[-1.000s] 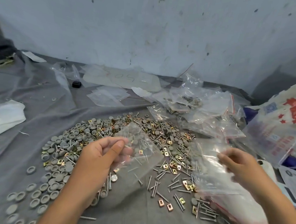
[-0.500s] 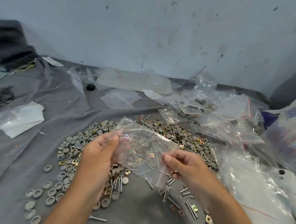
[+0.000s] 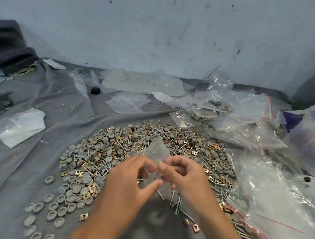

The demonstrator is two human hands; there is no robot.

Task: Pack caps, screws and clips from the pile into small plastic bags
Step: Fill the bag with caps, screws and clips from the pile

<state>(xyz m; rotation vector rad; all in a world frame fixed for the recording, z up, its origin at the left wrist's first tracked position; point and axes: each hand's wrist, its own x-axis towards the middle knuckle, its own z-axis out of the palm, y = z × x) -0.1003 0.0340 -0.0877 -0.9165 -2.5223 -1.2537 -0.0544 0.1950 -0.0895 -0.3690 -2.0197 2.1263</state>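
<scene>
A grey cloth [image 3: 39,167] is spread over the work surface, backed by a scuffed pale blue wall [image 3: 158,27]. Above the middle of the cloth a small clear bag [image 3: 157,150] is held upright; its lower edge is pinched between the fingertips of the left hand [image 3: 130,182] and the right hand [image 3: 184,178], which are brought close together, so that most of the bag stands up past the fingers. Whether anything lies inside it cannot be told. Directly beneath and beyond the hands the pile [image 3: 132,154] is spread: grey round caps [image 3: 78,188], silver screws [image 3: 177,203] and brass-coloured clips [image 3: 83,216] mixed together, with stray caps trailing toward the near left. A large crumpled plastic sack [image 3: 277,200] is seen on the right, and filled bags with red seals [image 3: 235,124] are heaped behind it. Flat empty bags [image 3: 128,102] and a small black object [image 3: 95,90] lie farther back; white folded plastic [image 3: 21,127] lies to the left.

Compared with half a second ago, the bag is seen gathered narrower, and the two hands, then apart at its sides, are now nearly touching.
</scene>
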